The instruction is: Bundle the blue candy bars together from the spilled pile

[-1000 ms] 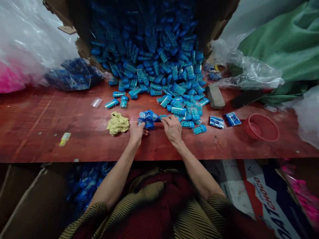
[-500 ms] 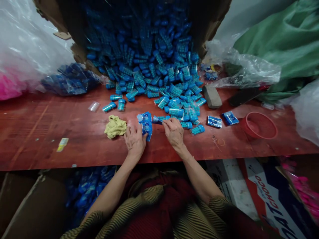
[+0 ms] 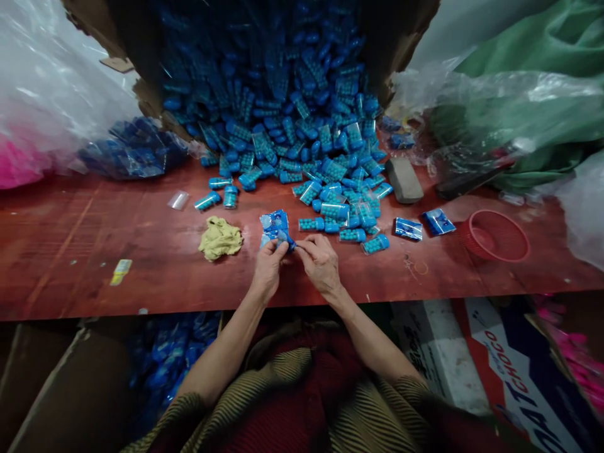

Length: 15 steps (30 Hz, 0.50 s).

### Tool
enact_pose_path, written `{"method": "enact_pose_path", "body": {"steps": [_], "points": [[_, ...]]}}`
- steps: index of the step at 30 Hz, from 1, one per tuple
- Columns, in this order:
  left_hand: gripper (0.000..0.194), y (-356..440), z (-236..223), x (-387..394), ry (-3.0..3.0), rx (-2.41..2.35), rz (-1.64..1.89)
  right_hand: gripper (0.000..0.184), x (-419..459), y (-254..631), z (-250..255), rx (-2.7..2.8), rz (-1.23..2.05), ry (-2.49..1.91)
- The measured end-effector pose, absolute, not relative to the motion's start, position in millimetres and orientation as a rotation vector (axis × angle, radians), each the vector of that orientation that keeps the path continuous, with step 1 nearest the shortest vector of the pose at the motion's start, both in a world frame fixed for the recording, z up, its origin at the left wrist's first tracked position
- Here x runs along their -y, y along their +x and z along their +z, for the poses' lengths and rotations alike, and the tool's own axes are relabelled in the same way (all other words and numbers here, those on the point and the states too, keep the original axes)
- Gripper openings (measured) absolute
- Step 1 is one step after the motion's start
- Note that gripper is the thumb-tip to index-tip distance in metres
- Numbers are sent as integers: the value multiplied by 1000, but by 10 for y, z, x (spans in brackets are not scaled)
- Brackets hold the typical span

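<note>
My left hand (image 3: 270, 269) and my right hand (image 3: 321, 263) are close together above the front of the table. Between their fingertips is a small blue printed plastic wrapper (image 3: 285, 238), each hand pinching one end. Just behind my left fingers, more blue printed wrappers (image 3: 274, 220) lie flat on the table. To the right of them lies a clear small bottle with a blue cap and blue balls (image 3: 311, 224). A crumpled yellow cloth or glove (image 3: 221, 240) rests left of my left hand.
Many similar bottles (image 3: 264, 145) spill from a torn cardboard box at the back. A grey block (image 3: 404, 180), two blue packs (image 3: 408, 229) and a red plastic basket (image 3: 497, 236) stand to the right. Clear plastic (image 3: 528, 88) covers a green sack. The red table (image 3: 155, 270) ends near my body.
My left hand has gone from spread over the wrappers to pinching one. My right hand has moved slightly left and down, bringing the blue wrapper to my left fingers. The clear plastic at right has shifted.
</note>
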<state>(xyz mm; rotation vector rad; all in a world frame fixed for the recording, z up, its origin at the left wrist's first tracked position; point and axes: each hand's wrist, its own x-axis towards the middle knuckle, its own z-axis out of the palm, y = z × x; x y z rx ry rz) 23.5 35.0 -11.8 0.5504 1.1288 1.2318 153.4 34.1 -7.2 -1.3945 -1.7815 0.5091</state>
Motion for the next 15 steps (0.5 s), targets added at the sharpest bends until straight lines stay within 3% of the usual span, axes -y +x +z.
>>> {"method": "enact_pose_path", "body": {"steps": [2, 5, 8, 15], "points": [[39, 229, -79, -317, 427, -1080, 1236, 24, -343, 1499, -91, 1588, 745, -1356], [41, 201, -37, -274, 384, -1073, 1236, 42, -392, 1484, -134, 1188, 1210, -1303], [40, 198, -30, -243, 394, -1087, 1275, 35, -419, 1460, -153, 989, 1582, -1200], [34, 308, -120, -242, 453, -1203, 1379, 28, -377, 1313, -90, 884, 1626, -1199]]}}
